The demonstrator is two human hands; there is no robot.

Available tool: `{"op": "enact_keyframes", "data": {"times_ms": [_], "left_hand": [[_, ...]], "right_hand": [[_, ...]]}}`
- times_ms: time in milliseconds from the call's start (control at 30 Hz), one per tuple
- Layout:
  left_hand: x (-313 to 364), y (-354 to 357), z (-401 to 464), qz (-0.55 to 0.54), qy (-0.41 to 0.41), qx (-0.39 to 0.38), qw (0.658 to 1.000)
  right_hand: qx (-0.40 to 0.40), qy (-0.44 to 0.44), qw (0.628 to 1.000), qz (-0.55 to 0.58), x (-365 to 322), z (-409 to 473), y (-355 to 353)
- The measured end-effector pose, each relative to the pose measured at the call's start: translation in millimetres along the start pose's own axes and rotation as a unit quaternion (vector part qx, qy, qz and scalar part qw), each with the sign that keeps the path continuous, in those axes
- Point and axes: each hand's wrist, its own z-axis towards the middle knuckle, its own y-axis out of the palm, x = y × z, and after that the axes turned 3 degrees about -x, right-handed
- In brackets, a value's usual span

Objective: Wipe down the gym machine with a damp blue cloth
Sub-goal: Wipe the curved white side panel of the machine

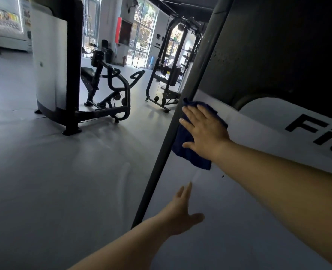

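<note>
head cam, single view | worn on head, tilted | faces fwd + down | close on white machine panel [248, 133] at right, arm's reach | gym floor [44, 172] + farther machines beyond, left

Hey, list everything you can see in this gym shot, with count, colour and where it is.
Cloth: one, dark blue, pressed flat on the white panel beside the post.
Panel: one, white with black lettering, right.
Post: one, dark, slanting, at the panel's left edge.
Seated machine: one, black with white shroud, left.
Cable rack: one, black, centre background.
Cooler: one, lit, far left.
Floor: grey.
Right hand: fingers straight, on the cloth.
Left hand: open, low by the panel.
</note>
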Motion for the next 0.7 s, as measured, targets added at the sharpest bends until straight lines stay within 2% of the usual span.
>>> {"op": "enact_keyframes", "data": {"times_ms": [133, 200, 300, 467, 600, 700], "left_hand": [[3.9, 4.0, 0.5, -0.006, -0.008, -0.004, 1.000], [3.4, 7.6, -0.1, -0.012, -0.003, 0.006, 1.000], [-0.3, 10.8, -1.3, 0.008, 0.005, 0.029, 1.000], [2.9, 20.3, 0.1, -0.007, -0.002, 0.044, 0.999], [4.4, 22.9, 2.8, -0.015, -0.007, 0.067, 0.998], [6.0, 24.6, 2.2, -0.018, 0.000, 0.083, 0.996]], "right_hand": [[0.012, 0.066, 0.998, -0.004, -4.2, 2.0, -2.7], [0.003, 0.038, 0.999, 0.010, -18.6, 1.5, 2.5], [-0.028, -0.054, 0.998, 0.020, -19.5, -0.5, 5.6], [0.019, 0.013, 1.000, 0.015, -4.5, -0.9, -2.7], [-0.004, -0.066, 0.998, -0.007, -26.0, -20.2, 9.6], [0.017, -0.045, 0.998, 0.037, -11.5, -32.9, 9.8]]}}
